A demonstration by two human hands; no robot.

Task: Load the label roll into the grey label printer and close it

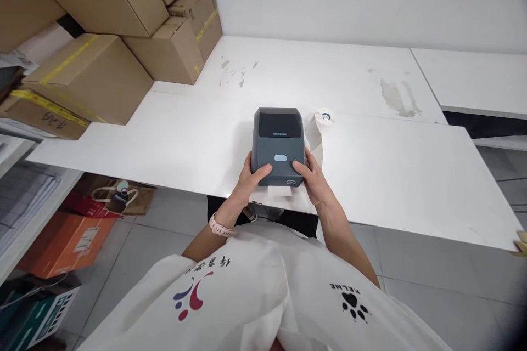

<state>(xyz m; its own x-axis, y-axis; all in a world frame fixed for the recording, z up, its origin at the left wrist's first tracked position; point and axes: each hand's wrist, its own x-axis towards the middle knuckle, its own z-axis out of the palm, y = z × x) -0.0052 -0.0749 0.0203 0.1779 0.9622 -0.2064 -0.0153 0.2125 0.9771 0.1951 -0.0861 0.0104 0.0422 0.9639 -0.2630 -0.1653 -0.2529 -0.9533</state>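
Observation:
A dark grey label printer (269, 148) with a black window and a pale button is at the front of the white table. My left hand (251, 178) grips its left side, thumb on top near the front. On the opposite side my right hand (313, 178) holds it the same way. Whether the printer rests on the table or is slightly raised, I cannot tell. White label paper (280, 191) sticks out of its front edge. Just behind and to the right stands a small roll of labels (325, 117), its loose strip trailing beside the printer.
Taped cardboard boxes (94, 74) are stacked at the back left. The white table (391, 170) has worn patches and ends at its front edge near my body. Below left, an orange box (68, 241) and a paper bag (142, 197) stand by a shelf.

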